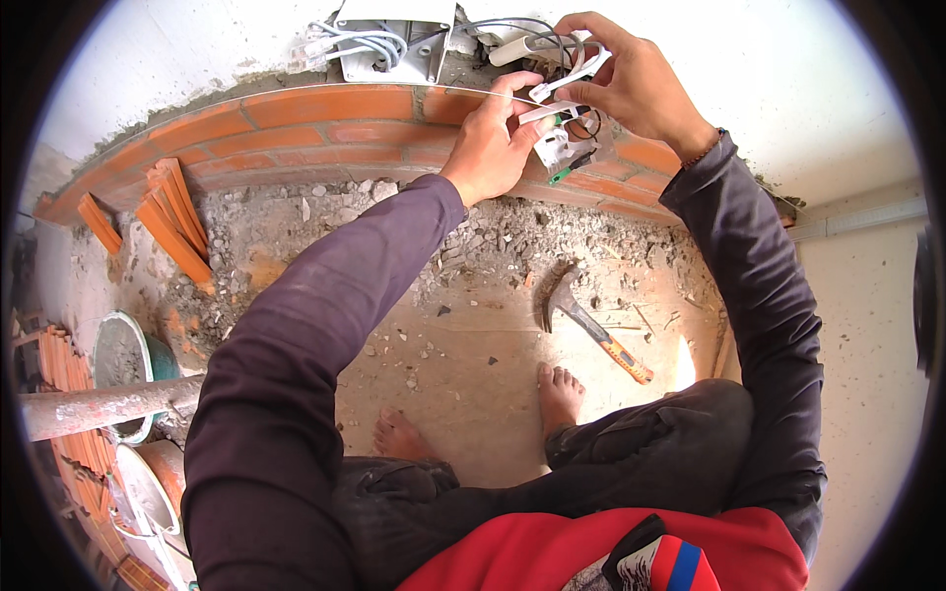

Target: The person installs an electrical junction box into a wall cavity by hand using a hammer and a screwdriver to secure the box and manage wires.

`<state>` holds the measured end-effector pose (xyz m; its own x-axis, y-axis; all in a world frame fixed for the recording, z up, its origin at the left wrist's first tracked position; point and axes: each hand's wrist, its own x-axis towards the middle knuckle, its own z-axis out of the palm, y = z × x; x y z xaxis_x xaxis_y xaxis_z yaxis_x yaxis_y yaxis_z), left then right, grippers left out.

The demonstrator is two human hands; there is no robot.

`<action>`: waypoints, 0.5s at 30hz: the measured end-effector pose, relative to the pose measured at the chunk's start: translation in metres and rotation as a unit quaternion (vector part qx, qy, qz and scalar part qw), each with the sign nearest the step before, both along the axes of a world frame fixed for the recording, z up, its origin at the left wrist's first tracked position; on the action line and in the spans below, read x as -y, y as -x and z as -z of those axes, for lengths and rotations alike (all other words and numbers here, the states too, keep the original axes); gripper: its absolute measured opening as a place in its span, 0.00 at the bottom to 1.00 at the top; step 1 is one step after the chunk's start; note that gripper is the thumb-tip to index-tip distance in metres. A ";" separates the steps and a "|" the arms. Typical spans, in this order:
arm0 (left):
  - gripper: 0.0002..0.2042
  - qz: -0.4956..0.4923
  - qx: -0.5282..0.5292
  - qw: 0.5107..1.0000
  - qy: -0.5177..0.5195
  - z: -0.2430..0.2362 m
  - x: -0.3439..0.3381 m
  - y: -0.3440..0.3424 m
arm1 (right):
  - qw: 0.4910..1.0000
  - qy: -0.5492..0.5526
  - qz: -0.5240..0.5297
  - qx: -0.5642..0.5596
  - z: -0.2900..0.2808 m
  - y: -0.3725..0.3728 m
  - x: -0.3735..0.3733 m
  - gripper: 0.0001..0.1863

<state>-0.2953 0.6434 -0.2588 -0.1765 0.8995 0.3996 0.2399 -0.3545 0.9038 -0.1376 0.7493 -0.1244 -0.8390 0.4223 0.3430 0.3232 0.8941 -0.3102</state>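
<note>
At the wall above the brick course, my left hand point(493, 143) has its thumb and fingers closed on a short white strip-like piece point(545, 113). Beside it, my right hand point(645, 89) pinches a white cable point(583, 71) that ends in a small pale plug point(540, 94) between the two hands. Thin black wires loop around the fingers of the right hand. Just below hangs a white plastic part point(562, 148) with clear wrapping, and a green-tipped black piece point(572, 169) dangles from it. What the right palm covers is hidden.
An open white wall box point(389, 44) holds grey cables point(360, 44) at the far middle. A claw hammer point(596, 325) lies on the dusty floor amid rubble. Bricks point(172, 222) lean at the left, near a mortar bucket point(128, 360) and a horizontal pole point(108, 406).
</note>
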 end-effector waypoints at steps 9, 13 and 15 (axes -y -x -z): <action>0.24 -0.041 0.011 0.998 -0.039 0.001 -0.009 -0.004 | 0.998 -0.031 0.014 -0.054 -0.007 -0.001 0.014 0.22; 0.24 -0.047 0.019 0.997 -0.052 0.001 -0.012 -0.004 | 0.995 -0.033 0.092 0.005 -0.008 -0.027 0.013 0.11; 0.24 -0.052 0.021 0.998 -0.042 0.000 -0.011 -0.008 | 0.990 -0.020 0.129 0.049 -0.001 -0.041 0.007 0.11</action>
<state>-0.2876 0.6547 -0.2591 -0.2852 0.8395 0.4624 0.2418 -0.4039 0.8823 -0.0964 0.7419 -0.1236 -0.7348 0.6151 0.2858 0.5699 0.7884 -0.2318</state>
